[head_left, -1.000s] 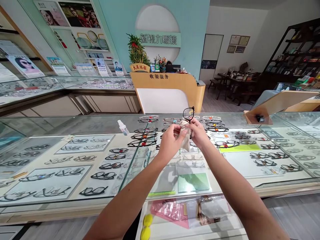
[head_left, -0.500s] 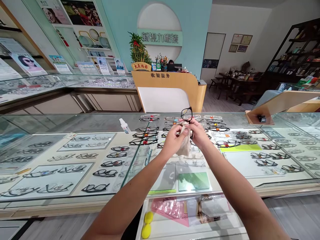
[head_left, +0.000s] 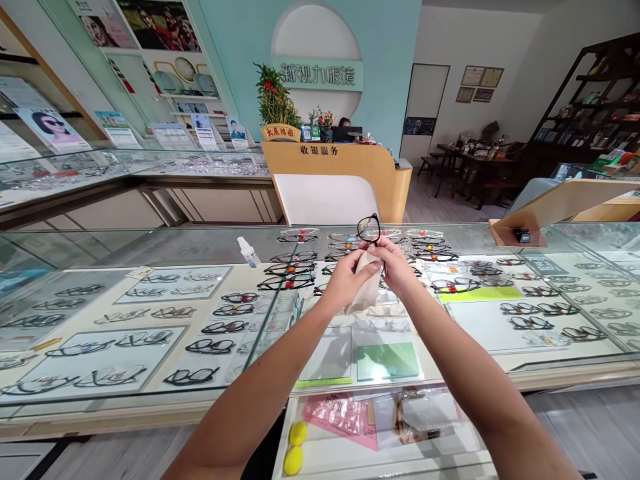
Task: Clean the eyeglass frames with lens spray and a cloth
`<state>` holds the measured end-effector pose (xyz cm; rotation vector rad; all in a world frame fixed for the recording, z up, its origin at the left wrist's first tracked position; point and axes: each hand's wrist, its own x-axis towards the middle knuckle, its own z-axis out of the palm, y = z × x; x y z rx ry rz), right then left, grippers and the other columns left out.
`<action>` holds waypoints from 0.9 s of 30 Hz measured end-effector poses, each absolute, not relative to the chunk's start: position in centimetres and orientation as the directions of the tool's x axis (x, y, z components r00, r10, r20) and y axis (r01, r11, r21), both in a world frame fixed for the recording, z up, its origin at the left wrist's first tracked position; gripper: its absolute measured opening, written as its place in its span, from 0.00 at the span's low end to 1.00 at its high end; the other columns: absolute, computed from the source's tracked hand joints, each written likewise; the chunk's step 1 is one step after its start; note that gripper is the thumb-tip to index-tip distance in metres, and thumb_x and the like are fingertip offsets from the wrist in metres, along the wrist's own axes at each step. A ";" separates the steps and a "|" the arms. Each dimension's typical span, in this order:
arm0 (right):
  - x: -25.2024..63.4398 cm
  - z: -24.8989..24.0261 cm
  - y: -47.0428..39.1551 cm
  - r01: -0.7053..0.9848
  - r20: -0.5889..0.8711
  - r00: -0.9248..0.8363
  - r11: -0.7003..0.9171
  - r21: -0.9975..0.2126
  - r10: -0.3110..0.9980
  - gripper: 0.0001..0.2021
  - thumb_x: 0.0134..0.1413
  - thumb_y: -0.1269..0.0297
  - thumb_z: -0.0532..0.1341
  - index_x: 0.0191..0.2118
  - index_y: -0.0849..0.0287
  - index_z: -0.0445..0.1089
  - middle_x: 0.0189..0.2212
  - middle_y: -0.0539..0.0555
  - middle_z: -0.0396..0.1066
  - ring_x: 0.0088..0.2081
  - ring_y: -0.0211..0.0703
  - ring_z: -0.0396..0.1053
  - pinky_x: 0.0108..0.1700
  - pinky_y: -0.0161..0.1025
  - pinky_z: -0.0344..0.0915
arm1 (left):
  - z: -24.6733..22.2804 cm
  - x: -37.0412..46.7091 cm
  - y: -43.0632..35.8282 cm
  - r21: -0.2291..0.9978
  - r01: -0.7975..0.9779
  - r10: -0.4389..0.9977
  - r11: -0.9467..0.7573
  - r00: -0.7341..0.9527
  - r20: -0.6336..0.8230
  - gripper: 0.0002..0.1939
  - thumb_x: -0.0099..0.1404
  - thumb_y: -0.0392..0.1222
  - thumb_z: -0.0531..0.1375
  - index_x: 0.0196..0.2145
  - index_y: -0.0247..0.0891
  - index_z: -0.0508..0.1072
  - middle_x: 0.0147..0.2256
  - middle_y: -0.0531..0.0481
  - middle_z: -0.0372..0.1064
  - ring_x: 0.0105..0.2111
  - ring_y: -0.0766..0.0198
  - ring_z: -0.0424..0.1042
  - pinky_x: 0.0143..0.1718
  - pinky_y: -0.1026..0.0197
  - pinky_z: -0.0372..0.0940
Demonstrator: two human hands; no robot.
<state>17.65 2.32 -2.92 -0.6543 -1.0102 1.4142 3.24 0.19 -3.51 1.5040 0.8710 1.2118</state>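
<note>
Both my hands are together above the glass counter, around a pair of black-framed eyeglasses (head_left: 369, 229) and a pale cloth (head_left: 364, 293). One lens stands upright above my fingers; the other is hidden by the hands and the cloth. My left hand (head_left: 349, 275) is closed on the cloth, its thumb pressing toward the glasses. My right hand (head_left: 395, 265) is closed on the frame, with the cloth pinched between the two hands and hanging below them. A white spray bottle (head_left: 249, 252) stands on the counter to the left.
Rows of eyeglasses (head_left: 286, 283) lie inside the glass display counter (head_left: 165, 248). Below my arms is an open drawer (head_left: 320, 460) with plastic packets and a yellow lens case (head_left: 296, 447). A wooden stand (head_left: 543, 212) is on the right. A person sits behind the cashier desk (head_left: 330, 163).
The glasses have turned and shifted slightly left, so the upper lens faces me more. The cloth has swung a little left and hangs flatter. Both hands keep their hold.
</note>
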 end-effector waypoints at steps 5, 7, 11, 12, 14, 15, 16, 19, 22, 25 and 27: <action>17.8 -2.1 1.8 -0.534 0.145 -0.175 0.029 -0.845 0.974 0.15 0.45 0.52 0.79 0.34 0.52 0.78 0.37 0.52 0.85 0.40 0.47 0.78 0.42 0.41 0.72 | -3.2 3.2 -0.1 0.977 -0.052 0.947 -0.205 0.241 0.212 0.28 0.58 0.66 0.76 0.32 0.38 0.76 0.29 0.54 0.69 0.30 0.64 0.63 0.34 0.61 0.59; 17.9 -2.0 1.8 -0.546 0.149 -0.189 0.022 -0.838 0.971 0.16 0.44 0.51 0.80 0.32 0.52 0.77 0.35 0.51 0.84 0.40 0.47 0.78 0.42 0.40 0.72 | -3.1 3.2 -0.2 0.980 -0.095 0.955 -0.174 0.228 0.191 0.31 0.54 0.68 0.78 0.32 0.37 0.77 0.28 0.55 0.67 0.30 0.65 0.62 0.33 0.61 0.58; 18.2 -2.2 1.9 -0.545 0.144 -0.228 -0.003 -0.839 0.963 0.19 0.45 0.52 0.82 0.32 0.52 0.74 0.37 0.51 0.85 0.35 0.44 0.77 0.39 0.39 0.71 | -2.9 3.1 -0.2 0.980 -0.163 0.974 -0.115 0.177 0.143 0.35 0.46 0.70 0.81 0.29 0.36 0.77 0.27 0.56 0.66 0.29 0.67 0.61 0.33 0.63 0.58; 18.2 -2.3 2.0 -0.546 0.143 -0.234 -0.009 -0.838 0.962 0.19 0.46 0.52 0.82 0.33 0.52 0.74 0.37 0.51 0.85 0.35 0.44 0.76 0.39 0.39 0.71 | -2.8 3.2 -0.2 0.977 -0.190 0.977 -0.092 0.172 0.125 0.35 0.44 0.68 0.82 0.30 0.36 0.78 0.27 0.55 0.68 0.29 0.67 0.63 0.34 0.63 0.60; 18.3 -2.6 2.2 -0.558 0.151 -0.239 -0.009 -0.830 0.959 0.19 0.47 0.51 0.83 0.33 0.52 0.75 0.38 0.51 0.85 0.35 0.43 0.76 0.41 0.39 0.72 | -2.8 3.2 -0.1 0.965 -0.261 0.980 -0.037 0.180 0.087 0.35 0.40 0.63 0.85 0.35 0.35 0.81 0.31 0.53 0.74 0.31 0.65 0.67 0.37 0.63 0.64; 18.4 -2.7 2.3 -0.564 0.158 -0.243 -0.006 -0.826 0.957 0.19 0.47 0.51 0.83 0.33 0.52 0.76 0.38 0.50 0.85 0.36 0.43 0.77 0.41 0.39 0.73 | -2.7 3.1 -0.1 0.955 -0.298 0.979 -0.011 0.192 0.071 0.36 0.38 0.60 0.86 0.39 0.36 0.82 0.33 0.53 0.77 0.33 0.64 0.70 0.38 0.62 0.66; 18.5 -2.9 2.4 -0.567 0.166 -0.249 -0.005 -0.823 0.954 0.19 0.48 0.51 0.83 0.34 0.53 0.76 0.38 0.50 0.85 0.36 0.42 0.77 0.42 0.38 0.73 | -2.7 3.1 -0.1 0.945 -0.328 0.976 0.010 0.207 0.061 0.38 0.37 0.58 0.87 0.42 0.36 0.83 0.35 0.52 0.78 0.34 0.63 0.72 0.39 0.62 0.68; 18.8 -3.3 2.9 -0.567 0.180 -0.272 -0.006 -0.824 0.945 0.19 0.49 0.49 0.83 0.35 0.53 0.78 0.38 0.50 0.84 0.36 0.41 0.77 0.42 0.37 0.73 | -2.6 2.9 -0.1 0.936 -0.349 0.964 0.046 0.262 0.050 0.39 0.38 0.54 0.87 0.45 0.37 0.82 0.37 0.51 0.80 0.35 0.61 0.74 0.40 0.60 0.70; 18.9 -3.4 3.1 -0.568 0.187 -0.262 0.005 -0.823 0.947 0.18 0.50 0.50 0.83 0.35 0.53 0.79 0.39 0.51 0.84 0.36 0.42 0.76 0.41 0.37 0.73 | -2.5 2.8 -0.3 0.956 -0.294 0.948 0.024 0.311 0.072 0.36 0.41 0.51 0.86 0.46 0.36 0.83 0.37 0.51 0.79 0.34 0.62 0.74 0.39 0.61 0.69; 18.6 -3.3 3.0 -0.587 0.173 -0.245 -0.004 -0.810 0.954 0.19 0.49 0.50 0.84 0.35 0.53 0.78 0.39 0.51 0.84 0.37 0.43 0.76 0.41 0.38 0.73 | -2.7 3.1 -0.4 0.966 -0.252 0.951 -0.054 0.283 0.127 0.31 0.44 0.51 0.85 0.42 0.35 0.83 0.36 0.51 0.79 0.34 0.62 0.73 0.39 0.61 0.68; 18.0 -3.3 2.7 -0.612 0.159 -0.233 -0.018 -0.791 0.959 0.20 0.46 0.51 0.84 0.34 0.53 0.77 0.37 0.50 0.83 0.37 0.42 0.76 0.41 0.38 0.73 | -2.9 3.4 -0.4 0.965 -0.241 0.960 -0.107 0.227 0.164 0.30 0.45 0.52 0.85 0.40 0.35 0.82 0.35 0.51 0.78 0.34 0.62 0.72 0.39 0.61 0.68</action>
